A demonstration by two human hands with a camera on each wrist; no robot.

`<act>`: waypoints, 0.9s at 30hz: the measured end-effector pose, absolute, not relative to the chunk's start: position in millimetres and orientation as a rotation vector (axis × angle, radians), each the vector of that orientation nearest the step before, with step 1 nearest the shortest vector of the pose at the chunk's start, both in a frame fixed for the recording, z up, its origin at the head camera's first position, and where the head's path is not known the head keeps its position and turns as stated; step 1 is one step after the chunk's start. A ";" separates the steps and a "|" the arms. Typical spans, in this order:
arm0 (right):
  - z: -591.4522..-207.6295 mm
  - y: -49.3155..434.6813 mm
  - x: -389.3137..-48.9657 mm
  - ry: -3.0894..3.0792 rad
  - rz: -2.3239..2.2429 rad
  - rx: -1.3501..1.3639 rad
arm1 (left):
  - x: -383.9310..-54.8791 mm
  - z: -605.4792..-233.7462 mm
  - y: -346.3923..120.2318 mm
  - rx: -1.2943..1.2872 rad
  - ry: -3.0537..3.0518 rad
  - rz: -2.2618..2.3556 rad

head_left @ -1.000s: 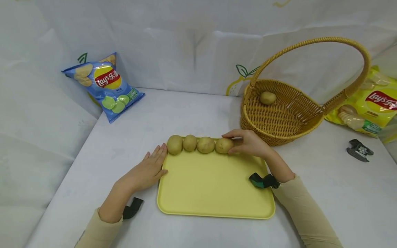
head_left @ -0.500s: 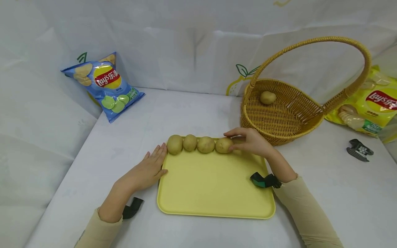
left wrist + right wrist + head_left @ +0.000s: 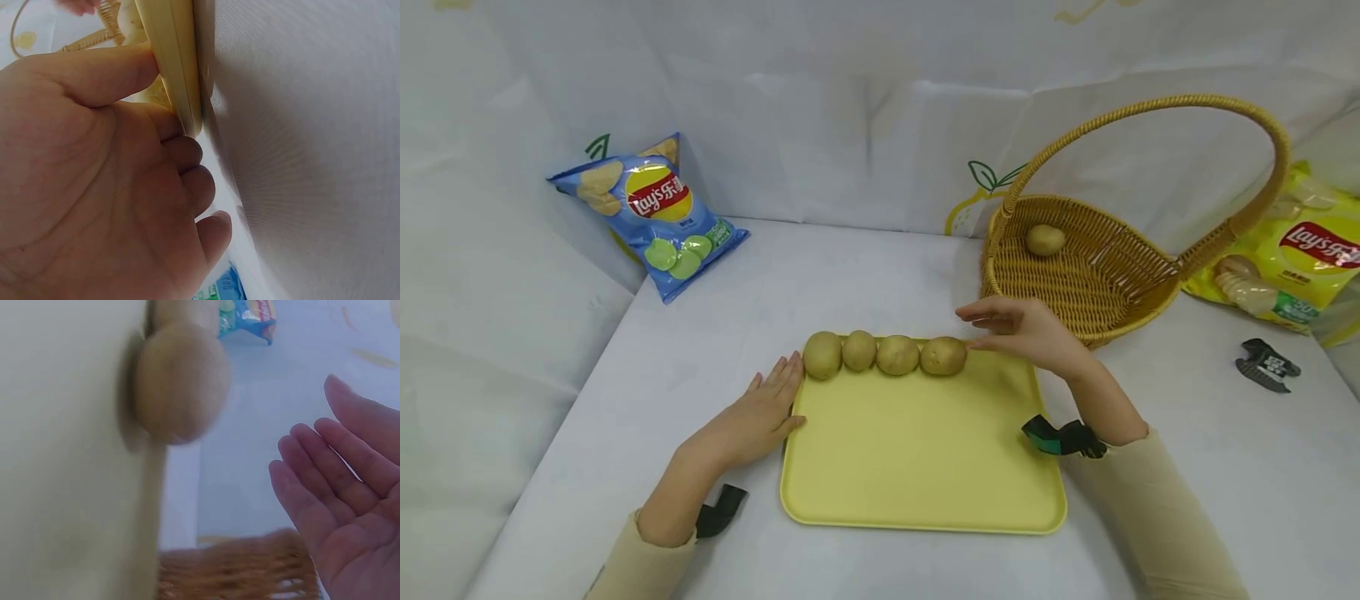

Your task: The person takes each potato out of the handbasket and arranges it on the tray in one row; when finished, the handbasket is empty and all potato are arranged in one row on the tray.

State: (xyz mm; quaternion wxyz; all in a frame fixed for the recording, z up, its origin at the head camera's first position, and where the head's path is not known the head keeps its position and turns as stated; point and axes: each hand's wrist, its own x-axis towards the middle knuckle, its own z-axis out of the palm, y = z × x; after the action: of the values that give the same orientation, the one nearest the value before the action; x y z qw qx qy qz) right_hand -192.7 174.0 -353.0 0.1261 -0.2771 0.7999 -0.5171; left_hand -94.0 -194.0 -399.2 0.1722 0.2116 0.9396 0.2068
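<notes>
A yellow tray [image 3: 921, 450] lies on the white table. Several potatoes sit side by side along its far edge, the rightmost potato [image 3: 943, 357] closest to my right hand [image 3: 1030, 333]. That hand is raised off the tray, its fingers extended and holding nothing. In the right wrist view a gap separates the fingers from the end potato [image 3: 183, 384]. My left hand [image 3: 748, 421] rests at the tray's left edge with fairly straight fingers; the left wrist view has its thumb touching the tray rim [image 3: 178, 69].
A wicker basket [image 3: 1090, 283] with a tall handle stands behind the right hand, with one potato [image 3: 1046, 240] inside. A blue chip bag [image 3: 662, 212] leans at back left, a yellow chip bag [image 3: 1292, 258] at far right. A small dark object [image 3: 1266, 365] lies nearby.
My right hand has let go of the rightmost potato and moved right and slightly away toward the basket. The left hand has stayed at the tray's edge.
</notes>
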 end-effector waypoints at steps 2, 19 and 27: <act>-343.6 179.1 -194.4 2.348 -1.517 -0.801 | -93.6 -399.5 -194.3 0.601 2.670 0.592; -291.6 225.2 -231.4 2.674 -1.330 -0.548 | -90.9 -398.2 -194.1 0.611 2.671 0.606; -289.0 241.7 -250.9 2.718 -1.194 -0.389 | -91.7 -400.5 -193.1 0.613 2.669 0.599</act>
State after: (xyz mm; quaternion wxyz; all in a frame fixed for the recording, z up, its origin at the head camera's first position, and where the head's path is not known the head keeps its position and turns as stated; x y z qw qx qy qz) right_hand -250.9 241.7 -289.0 0.0736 -0.1295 0.9054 -0.3976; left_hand -91.7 -193.1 -400.5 0.1684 0.2157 0.9385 0.2106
